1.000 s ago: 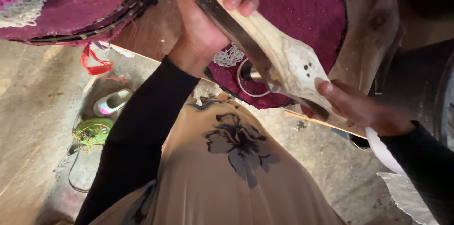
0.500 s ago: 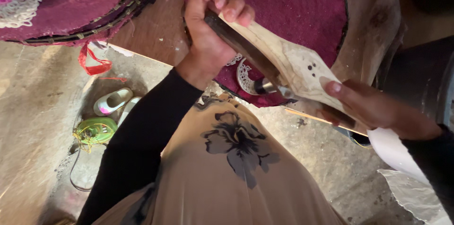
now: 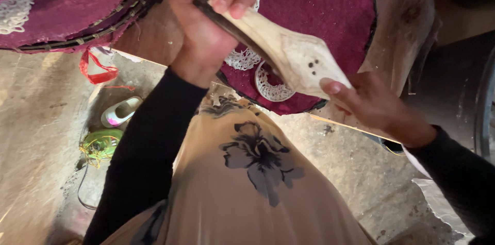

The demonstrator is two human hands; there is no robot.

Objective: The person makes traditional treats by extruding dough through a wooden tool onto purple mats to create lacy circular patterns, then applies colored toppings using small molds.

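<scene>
Maroon tray [image 3: 330, 23]: white lacy coils [image 3: 273, 82]; both hands hold wooden press [image 3: 289, 54].

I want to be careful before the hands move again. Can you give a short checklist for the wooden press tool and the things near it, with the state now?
1. Left hand closed around the narrow handle of the wooden press tool: ok.
2. Right hand supports the wide end, thumb on its edge: ok.
3. Tool is above the maroon cloth tray: ok.
4. White lacy spirals on the cloth lie separate under the tool: ok.
5. Holes in the wide end free of dough: cannot tell.
6. Second tray at left is apart from the tool: ok.
</scene>
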